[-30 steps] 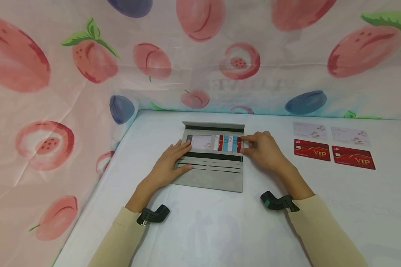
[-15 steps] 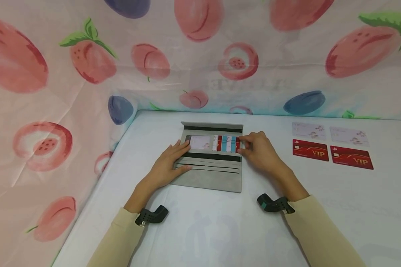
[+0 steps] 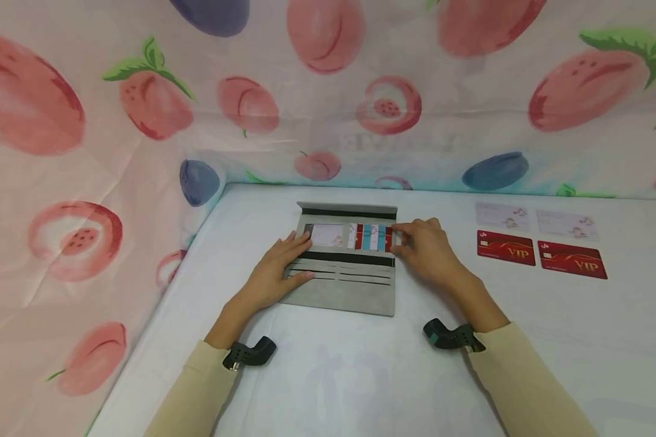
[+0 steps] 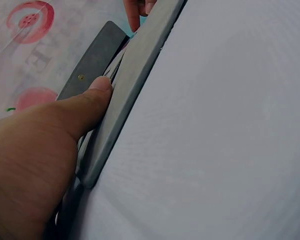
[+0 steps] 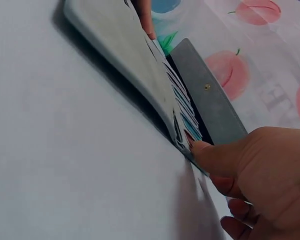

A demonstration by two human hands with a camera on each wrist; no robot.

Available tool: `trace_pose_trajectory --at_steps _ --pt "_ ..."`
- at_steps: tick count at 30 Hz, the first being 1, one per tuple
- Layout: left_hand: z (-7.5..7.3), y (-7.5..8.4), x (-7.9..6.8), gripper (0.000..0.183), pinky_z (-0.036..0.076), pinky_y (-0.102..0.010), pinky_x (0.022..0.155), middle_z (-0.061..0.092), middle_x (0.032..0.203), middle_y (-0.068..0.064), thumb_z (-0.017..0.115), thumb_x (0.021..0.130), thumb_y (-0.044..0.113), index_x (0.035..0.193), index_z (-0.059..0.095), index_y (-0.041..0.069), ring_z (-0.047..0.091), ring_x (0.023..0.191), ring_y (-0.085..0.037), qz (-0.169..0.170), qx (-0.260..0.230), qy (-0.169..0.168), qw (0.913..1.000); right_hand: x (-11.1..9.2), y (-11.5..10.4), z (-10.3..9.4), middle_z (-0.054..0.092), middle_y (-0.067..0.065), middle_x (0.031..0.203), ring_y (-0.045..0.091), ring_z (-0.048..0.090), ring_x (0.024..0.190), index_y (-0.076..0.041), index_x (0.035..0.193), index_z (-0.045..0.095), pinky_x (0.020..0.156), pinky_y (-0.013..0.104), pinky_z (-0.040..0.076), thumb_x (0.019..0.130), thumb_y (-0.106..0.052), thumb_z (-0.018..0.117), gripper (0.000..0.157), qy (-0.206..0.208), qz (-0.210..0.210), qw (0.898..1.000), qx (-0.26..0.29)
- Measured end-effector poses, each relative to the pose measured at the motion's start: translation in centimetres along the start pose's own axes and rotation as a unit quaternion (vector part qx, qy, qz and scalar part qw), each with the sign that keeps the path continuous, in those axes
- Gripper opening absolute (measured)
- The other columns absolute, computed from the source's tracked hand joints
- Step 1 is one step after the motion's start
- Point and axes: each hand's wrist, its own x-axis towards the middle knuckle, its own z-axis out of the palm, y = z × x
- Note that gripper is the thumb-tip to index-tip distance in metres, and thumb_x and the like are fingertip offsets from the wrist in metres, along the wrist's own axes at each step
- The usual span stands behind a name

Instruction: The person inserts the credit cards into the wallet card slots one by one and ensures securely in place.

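A grey wallet (image 3: 341, 298) lies unfolded on the white table, with a pale card (image 3: 327, 235) behind its window. Overlapping red, blue and pale cards (image 3: 374, 237) fill the slots to the right of that window. My left hand (image 3: 273, 267) rests on the wallet's left side, fingers extended and thumb (image 4: 101, 85) on the lower panel. At the right edge, my right hand (image 3: 430, 252) pinches the outermost red card (image 3: 388, 239) between thumb and index finger. In the right wrist view the thumb (image 5: 210, 152) covers part of that card (image 5: 189, 137).
To the right lie two red VIP cards (image 3: 506, 247) in a row, and two pale floral cards (image 3: 503, 216) behind them. A fruit-printed cloth (image 3: 317, 121) rises along the back and left of the table (image 3: 361, 376).
The right hand stays at the red card on the wallet's right edge, its fingers barely shifting. The left hand keeps its place. The view has tilted slightly.
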Motion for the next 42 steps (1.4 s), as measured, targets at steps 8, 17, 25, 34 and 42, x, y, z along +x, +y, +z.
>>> trace_pose_trajectory --at_steps 8,17,25,34,42 --pt "0.2 -0.1 0.0 0.068 0.012 -0.041 0.116 0.033 0.152 -0.009 0.070 0.088 0.031 0.143 0.043 0.002 0.020 0.142 -0.029 -0.001 -0.003 -0.007 1.0000 -1.4 1.1 -2.7 0.059 0.012 0.093 0.033 0.044 0.098 0.000 0.126 0.060 0.080 0.046 0.044 0.090 -0.013 0.067 0.039 0.003 0.017 1.000 0.020" --pt "-1.3 -0.2 -0.7 0.072 0.010 -0.041 0.117 0.029 0.155 -0.006 0.071 0.087 0.035 0.146 0.040 0.008 0.016 0.144 -0.026 -0.005 -0.029 -0.033 0.9990 -3.8 4.7 -6.6 0.062 0.015 0.098 0.030 0.052 0.089 -0.001 0.115 0.065 0.069 0.040 0.047 0.091 -0.018 0.068 0.030 0.041 0.010 0.999 0.020" --pt "-1.8 -0.1 -1.7 0.081 0.010 -0.043 0.116 0.027 0.155 0.000 0.073 0.083 0.040 0.149 0.036 0.011 0.016 0.144 -0.025 -0.014 -0.065 -0.063 0.9957 -6.4 8.4 -9.7 0.061 0.018 0.102 0.035 0.055 0.092 -0.002 0.113 0.065 0.071 0.041 0.052 0.091 -0.022 0.067 0.030 0.057 0.053 0.997 -0.007" --pt "-1.4 -1.2 -2.4 0.085 0.008 -0.042 0.117 0.028 0.155 -0.001 0.079 0.078 0.036 0.148 0.037 0.009 0.016 0.144 -0.024 0.007 -0.075 -0.065 0.9951 -8.9 12.8 -11.3 0.060 0.023 0.104 0.038 0.055 0.092 0.000 0.117 0.062 0.055 0.018 0.044 0.090 -0.036 0.066 0.044 0.057 0.111 0.992 -0.010" --pt "-1.6 -1.2 -2.4 0.086 0.009 -0.041 0.117 0.029 0.155 -0.002 0.082 0.076 0.032 0.145 0.040 0.005 0.017 0.144 -0.024 0.021 -0.068 -0.064 0.9954 -9.7 15.2 -11.0 0.059 0.019 0.104 0.031 0.048 0.091 -0.001 0.120 0.059 0.059 0.021 0.041 0.090 -0.042 0.065 0.051 0.048 0.147 0.988 -0.001"
